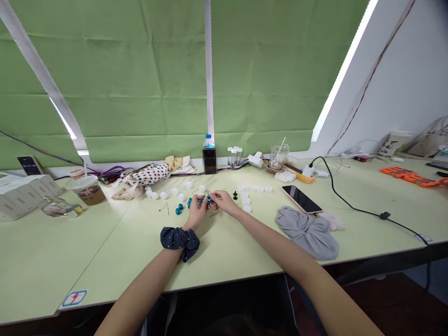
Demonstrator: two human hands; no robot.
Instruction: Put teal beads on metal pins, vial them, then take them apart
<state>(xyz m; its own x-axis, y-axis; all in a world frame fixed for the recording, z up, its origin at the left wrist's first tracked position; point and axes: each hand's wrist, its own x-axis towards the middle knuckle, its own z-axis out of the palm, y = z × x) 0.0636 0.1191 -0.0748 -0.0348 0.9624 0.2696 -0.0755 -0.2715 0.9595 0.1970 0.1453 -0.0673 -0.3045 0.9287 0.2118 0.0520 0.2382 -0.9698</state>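
My left hand (197, 212), with a dark dotted scrunchie (179, 239) on its wrist, is closed on a small shiny blue piece (206, 199). The fingertips of my right hand (224, 202) pinch the same piece from the other side. Fingers cover most of it, so its exact kind is hard to make out. Small teal balls (179, 208) lie on the table just left of my left hand. Several white cap-like pieces (175, 191) are scattered behind them, and more white pieces (246, 201) form a bent row to the right. A small black part (235, 195) stands near my right hand.
On the right lie a phone (301, 199), a grey knotted cloth (308, 233) and a black cable (350, 203). A bottle (209, 156) and a plastic cup (279, 157) stand at the back. Another drink cup (89, 189) and white boxes (30, 196) are at left.
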